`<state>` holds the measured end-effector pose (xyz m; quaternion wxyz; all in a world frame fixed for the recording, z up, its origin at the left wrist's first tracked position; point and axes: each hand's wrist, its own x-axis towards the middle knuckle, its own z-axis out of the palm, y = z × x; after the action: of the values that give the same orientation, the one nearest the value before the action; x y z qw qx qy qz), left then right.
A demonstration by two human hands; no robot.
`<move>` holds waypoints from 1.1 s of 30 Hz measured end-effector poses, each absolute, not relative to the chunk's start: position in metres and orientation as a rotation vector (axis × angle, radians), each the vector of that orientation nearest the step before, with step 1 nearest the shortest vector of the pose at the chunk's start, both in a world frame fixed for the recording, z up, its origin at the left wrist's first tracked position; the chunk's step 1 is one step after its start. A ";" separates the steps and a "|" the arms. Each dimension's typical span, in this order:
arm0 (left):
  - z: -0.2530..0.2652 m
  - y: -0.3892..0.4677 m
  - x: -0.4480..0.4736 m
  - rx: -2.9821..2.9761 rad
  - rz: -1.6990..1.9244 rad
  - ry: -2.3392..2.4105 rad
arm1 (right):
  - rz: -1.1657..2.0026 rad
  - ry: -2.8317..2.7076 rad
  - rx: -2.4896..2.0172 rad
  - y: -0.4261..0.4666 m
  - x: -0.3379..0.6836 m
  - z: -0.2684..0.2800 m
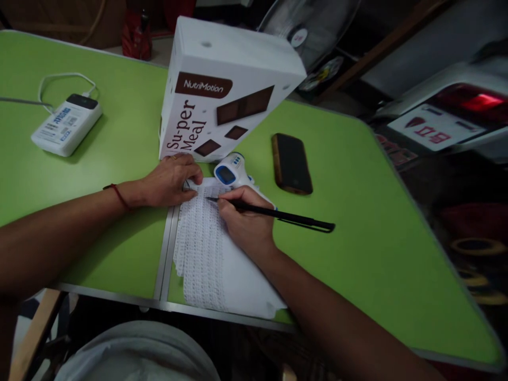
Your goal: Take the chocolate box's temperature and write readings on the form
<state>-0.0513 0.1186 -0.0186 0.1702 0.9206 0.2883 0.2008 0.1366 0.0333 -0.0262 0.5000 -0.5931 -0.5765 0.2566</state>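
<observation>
A black pen [291, 216] is gripped in my right hand [252, 225], its tip touching a sheet of paper [204, 248] filled with rows of small handwritten marks. The sheet's right part is blank, partly hidden by my right hand and forearm. My left hand [170, 181] rests at the sheet's upper left corner, fingers bent, with a gap between thumb and forefinger. A red string circles that wrist. Just beyond the paper lies a white and blue handheld infrared thermometer [231, 172], its handle partly behind my right hand.
A tall white box [234, 79] stands behind the paper on the green folding table [357, 254]. To the right lies a dark phone [292, 163] in a brown case. A white power bank [67, 124] with a cable is at far left. Behind the table stands a fan [305, 37].
</observation>
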 end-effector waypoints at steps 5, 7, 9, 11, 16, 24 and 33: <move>-0.018 0.118 -0.050 2.606 0.564 0.847 | 0.609 -1.437 -1.394 0.034 0.138 -0.026; -0.017 0.118 -0.050 2.605 0.561 0.855 | 0.625 -1.454 -1.392 0.035 0.138 -0.026; -0.017 0.118 -0.050 2.602 0.559 0.860 | 0.641 -1.468 -1.389 0.035 0.138 -0.025; -0.017 0.118 -0.049 2.597 0.555 0.861 | 0.649 -1.478 -1.394 0.035 0.137 -0.025; -0.018 0.118 -0.049 2.592 0.560 0.847 | 0.651 -1.502 -1.419 0.034 0.137 -0.026; -0.017 0.118 -0.049 2.605 0.561 0.843 | 0.652 -1.479 -1.430 0.035 0.137 -0.023; -0.015 0.118 -0.048 2.605 0.664 0.799 | 0.623 -1.468 -1.417 0.036 0.138 -0.027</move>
<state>-0.0485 0.1182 -0.0147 0.1678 0.9156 0.2808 0.2336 0.1382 0.0355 -0.0271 0.4830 -0.5817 -0.6025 0.2557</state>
